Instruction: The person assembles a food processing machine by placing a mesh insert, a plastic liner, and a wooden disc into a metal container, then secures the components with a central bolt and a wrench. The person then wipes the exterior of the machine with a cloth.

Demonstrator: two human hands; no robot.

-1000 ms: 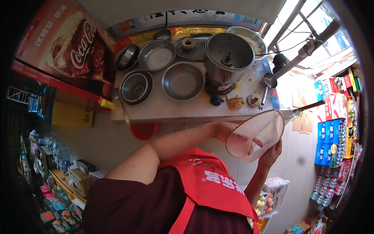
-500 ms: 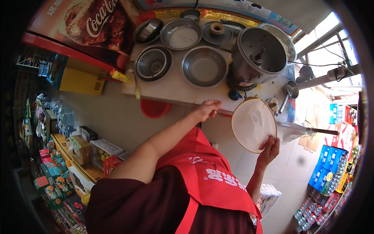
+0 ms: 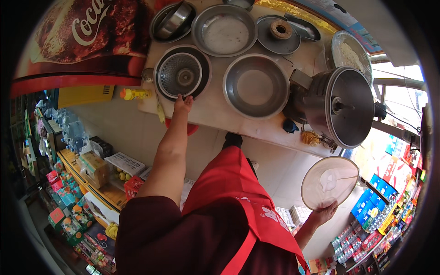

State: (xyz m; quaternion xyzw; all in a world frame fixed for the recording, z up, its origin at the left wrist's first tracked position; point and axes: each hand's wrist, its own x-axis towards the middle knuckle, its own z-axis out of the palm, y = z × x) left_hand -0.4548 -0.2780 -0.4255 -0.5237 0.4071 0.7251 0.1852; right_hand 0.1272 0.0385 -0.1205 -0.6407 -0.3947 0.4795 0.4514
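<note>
My left hand (image 3: 184,104) reaches to the near rim of a dark bowl (image 3: 207,82), thumb and fingers apart. Whether the fingertips touch the rim I cannot tell. Inside that bowl sits a perforated metal strainer basket (image 3: 179,73). My right hand (image 3: 324,213) is closed on the lower rim of a round fine-mesh sieve (image 3: 316,181), held tilted off the near right corner of the table. A dark handle (image 3: 373,190) shows just beyond the sieve's right edge.
On the table (image 3: 213,112) stand a wide steel basin (image 3: 256,87), another basin (image 3: 224,32), and a large metal drum with a central spindle (image 3: 350,110). A yellow bottle (image 3: 135,94) lies at the left edge. A red basin (image 3: 192,129) shows partly below the table.
My left hand has moved left, from the table's front edge to the dark bowl. The sieve in my right hand has shifted right and lower in view. The view has moved closer to the table.
</note>
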